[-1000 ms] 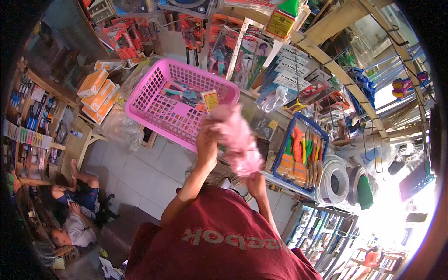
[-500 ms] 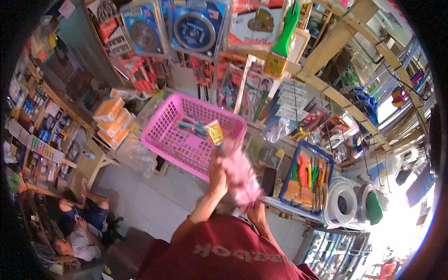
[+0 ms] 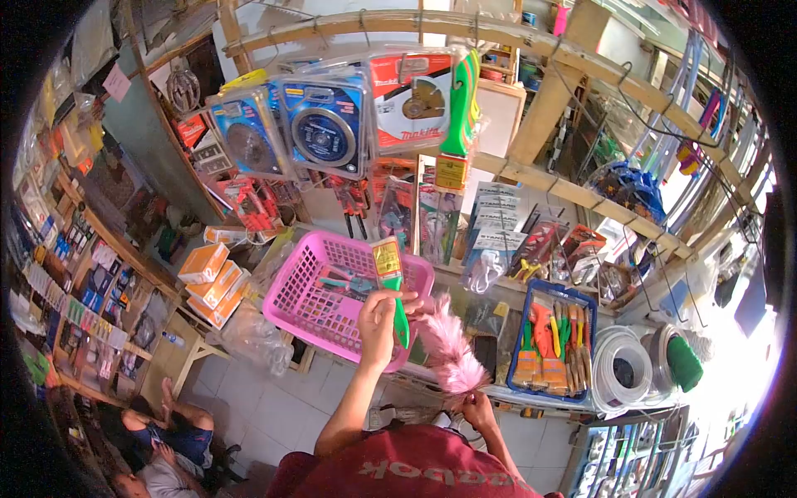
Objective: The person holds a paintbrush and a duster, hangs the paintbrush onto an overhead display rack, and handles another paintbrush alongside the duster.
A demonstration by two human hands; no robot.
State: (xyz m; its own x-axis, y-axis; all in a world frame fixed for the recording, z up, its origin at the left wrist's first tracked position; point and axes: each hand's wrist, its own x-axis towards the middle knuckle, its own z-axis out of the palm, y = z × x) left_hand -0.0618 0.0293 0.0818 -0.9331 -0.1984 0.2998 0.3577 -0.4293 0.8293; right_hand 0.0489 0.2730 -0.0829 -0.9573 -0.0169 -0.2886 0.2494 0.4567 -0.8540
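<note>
My left hand (image 3: 378,325) is closed on a paint brush (image 3: 398,309) with a green handle, over the right part of the pink basket (image 3: 290,309). The brush stands upright, its yellow-labelled head on top. Near the floor edge of the counter, my right hand (image 3: 479,413) grips the lower end of a pink feather duster (image 3: 452,353). The duster's fluffy top leans up and left, close to my left hand. Teal-handled pliers (image 3: 345,280) lie inside the basket.
A blue tray (image 3: 516,375) of brushes is right of the duster, with coiled hose (image 3: 618,369) beyond. Orange boxes (image 3: 209,278) stand left of the basket. Packaged saw blades (image 3: 322,133) and green-handled brushes (image 3: 458,116) hang above. A seated person (image 3: 170,477) is at lower left.
The view has tilted up, showing more of the hanging goods. The green-handled brush now shows clearly in my left hand, apart from the duster. The duster is now held by my right hand.
</note>
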